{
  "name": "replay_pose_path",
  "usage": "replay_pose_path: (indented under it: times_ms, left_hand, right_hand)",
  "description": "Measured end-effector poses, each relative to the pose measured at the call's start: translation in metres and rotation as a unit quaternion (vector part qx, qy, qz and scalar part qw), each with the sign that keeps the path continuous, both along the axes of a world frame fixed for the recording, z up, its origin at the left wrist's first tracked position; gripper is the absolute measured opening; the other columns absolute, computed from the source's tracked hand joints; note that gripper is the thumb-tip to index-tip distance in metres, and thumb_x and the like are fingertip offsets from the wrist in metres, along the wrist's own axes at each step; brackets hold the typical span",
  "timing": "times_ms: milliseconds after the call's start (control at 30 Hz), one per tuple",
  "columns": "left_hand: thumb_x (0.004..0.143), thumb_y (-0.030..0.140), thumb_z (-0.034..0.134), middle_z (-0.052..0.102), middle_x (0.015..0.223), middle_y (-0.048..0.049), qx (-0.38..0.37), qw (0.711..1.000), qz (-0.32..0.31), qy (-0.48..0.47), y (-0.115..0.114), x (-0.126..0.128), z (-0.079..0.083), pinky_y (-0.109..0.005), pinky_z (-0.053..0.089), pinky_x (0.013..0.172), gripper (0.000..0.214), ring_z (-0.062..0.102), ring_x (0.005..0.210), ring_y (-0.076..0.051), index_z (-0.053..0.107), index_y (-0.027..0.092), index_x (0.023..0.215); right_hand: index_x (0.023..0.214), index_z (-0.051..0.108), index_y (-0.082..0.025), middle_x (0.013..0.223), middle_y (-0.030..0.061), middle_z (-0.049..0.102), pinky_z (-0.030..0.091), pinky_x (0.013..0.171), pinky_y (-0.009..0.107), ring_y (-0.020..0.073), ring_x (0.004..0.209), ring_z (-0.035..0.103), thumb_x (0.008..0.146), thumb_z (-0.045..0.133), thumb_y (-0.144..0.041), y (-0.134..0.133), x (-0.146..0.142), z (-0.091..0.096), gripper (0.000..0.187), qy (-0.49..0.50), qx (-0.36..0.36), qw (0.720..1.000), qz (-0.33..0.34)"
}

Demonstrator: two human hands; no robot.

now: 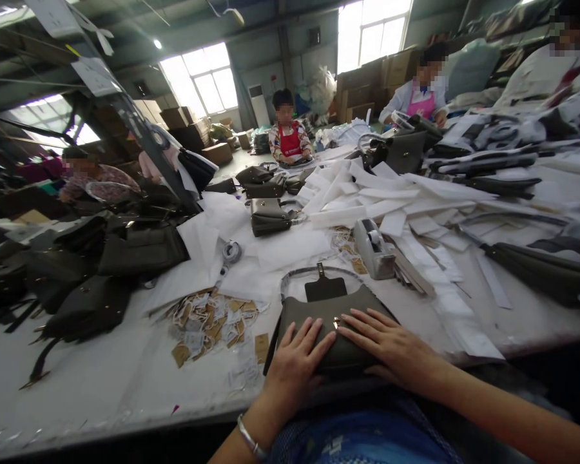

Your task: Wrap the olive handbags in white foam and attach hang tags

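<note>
A dark olive handbag lies at the table's front edge, its wrapped handle arching away from me. Flat on the left part of its front rests my left hand, fingers stretched out. My right hand lies on the bag's right part, fingers spread, with its fingertips beside the small gold clasp. A dark tab stands up behind the bag's top edge, inside the handle's arch. Left of the bag is a pile of brown tags with white strings. One brown card lies close to the bag's left side.
Behind the bag stands a grey tape dispenser, near heaped white paper strips. Dark handbags pile up at the left, and another handbag lies at the right. Several people work around the table, one in a red apron.
</note>
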State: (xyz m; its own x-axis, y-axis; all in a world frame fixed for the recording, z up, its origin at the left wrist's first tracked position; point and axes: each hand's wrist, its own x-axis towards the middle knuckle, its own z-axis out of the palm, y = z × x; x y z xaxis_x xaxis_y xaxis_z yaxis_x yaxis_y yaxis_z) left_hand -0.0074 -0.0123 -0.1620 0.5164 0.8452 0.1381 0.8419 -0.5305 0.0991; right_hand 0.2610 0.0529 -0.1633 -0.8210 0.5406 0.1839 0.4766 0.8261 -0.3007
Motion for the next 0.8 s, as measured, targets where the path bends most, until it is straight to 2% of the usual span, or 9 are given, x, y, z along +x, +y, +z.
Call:
replay_pose_path:
  times_ms: [67,133,200,300,400,567,633,733,800]
  left_hand:
    - [0.096,0.026,0.056,0.044,0.154,-0.0005,0.007,1.000,-0.006,0.017,0.004,-0.002,-0.015,-0.045,0.039,0.114,0.062,0.044,0.140,-0.024,0.030,0.039,0.151]
    - [0.099,0.018,0.048,0.046,0.153,0.0019,0.012,1.000,-0.008,0.015,0.000,-0.004,-0.028,-0.043,0.039,0.114,0.058,0.044,0.140,-0.023,0.032,0.040,0.151]
    - [0.098,0.022,0.050,0.036,0.159,0.0011,0.004,1.000,-0.008,0.000,-0.008,-0.004,-0.039,-0.047,0.035,0.116,0.060,0.035,0.145,-0.026,0.029,0.040,0.152]
    - [0.094,0.036,0.059,0.016,0.166,-0.0021,-0.013,0.999,0.003,-0.030,-0.019,0.001,-0.049,-0.059,0.028,0.117,0.068,0.020,0.150,-0.033,0.026,0.043,0.152]
    - [0.088,0.044,0.066,0.007,0.167,-0.0043,-0.017,0.998,0.022,-0.051,-0.020,0.011,-0.058,-0.065,0.025,0.116,0.075,0.016,0.150,-0.038,0.026,0.046,0.151]
    - [0.085,0.049,0.069,0.005,0.167,-0.0057,-0.003,0.998,0.045,-0.054,-0.012,0.022,-0.072,-0.066,0.024,0.116,0.081,0.017,0.150,-0.039,0.023,0.047,0.152]
    - [0.085,0.050,0.069,0.005,0.167,-0.0061,0.005,0.998,0.047,-0.050,-0.012,0.022,-0.076,-0.066,0.024,0.116,0.082,0.019,0.149,-0.039,0.023,0.047,0.152]
    - [0.084,0.052,0.068,0.005,0.167,-0.0065,0.015,0.998,0.044,-0.049,-0.012,0.020,-0.079,-0.066,0.027,0.115,0.082,0.021,0.149,-0.039,0.022,0.047,0.152]
    - [0.084,0.052,0.068,0.007,0.167,-0.0069,0.020,0.998,0.040,-0.046,-0.012,0.019,-0.081,-0.066,0.028,0.114,0.083,0.022,0.149,-0.039,0.021,0.046,0.153]
  right_hand:
    - [0.154,0.031,-0.033,0.154,0.0038,0.045,0.034,0.117,0.051,0.0272,0.143,0.038,0.083,0.060,-0.007,0.000,0.000,-0.014,0.080,0.005,0.020,1.000,0.002]
    - [0.154,0.032,-0.033,0.152,0.0028,0.046,0.035,0.116,0.050,0.0252,0.143,0.039,0.085,0.053,-0.003,-0.004,0.002,-0.030,0.078,0.009,0.025,1.000,0.006]
    - [0.155,0.030,-0.030,0.156,0.0040,0.040,0.032,0.118,0.051,0.0259,0.145,0.035,0.085,0.054,-0.008,-0.010,0.005,-0.042,0.077,0.012,0.004,1.000,0.005]
    - [0.155,0.031,-0.028,0.159,0.0059,0.035,0.028,0.119,0.054,0.0295,0.147,0.030,0.086,0.063,-0.029,-0.016,0.008,-0.049,0.075,0.024,-0.048,0.999,-0.001]
    - [0.149,0.043,-0.029,0.152,0.0065,0.047,0.030,0.118,0.052,0.0293,0.142,0.040,0.089,0.063,-0.039,-0.014,0.005,-0.045,0.065,0.058,-0.094,0.994,-0.025]
    - [0.131,0.060,-0.022,0.125,0.0120,0.067,0.049,0.100,0.042,0.0264,0.114,0.062,0.094,0.057,-0.032,0.004,-0.018,-0.022,0.039,0.081,-0.101,0.984,-0.121]
    - [0.120,0.063,-0.020,0.114,0.0110,0.068,0.051,0.089,0.037,0.0244,0.101,0.064,0.093,0.057,-0.028,0.013,-0.032,-0.014,0.029,0.039,-0.079,0.990,-0.109]
    - [0.094,0.066,-0.018,0.096,0.0076,0.067,0.047,0.076,0.032,0.0219,0.087,0.062,0.091,0.059,-0.024,0.025,-0.050,-0.008,0.010,-0.057,-0.028,0.996,-0.059]
    - [0.085,0.065,-0.018,0.090,0.0071,0.066,0.042,0.070,0.031,0.0212,0.082,0.060,0.091,0.059,-0.023,0.030,-0.057,-0.008,0.010,-0.095,0.009,0.995,-0.036]
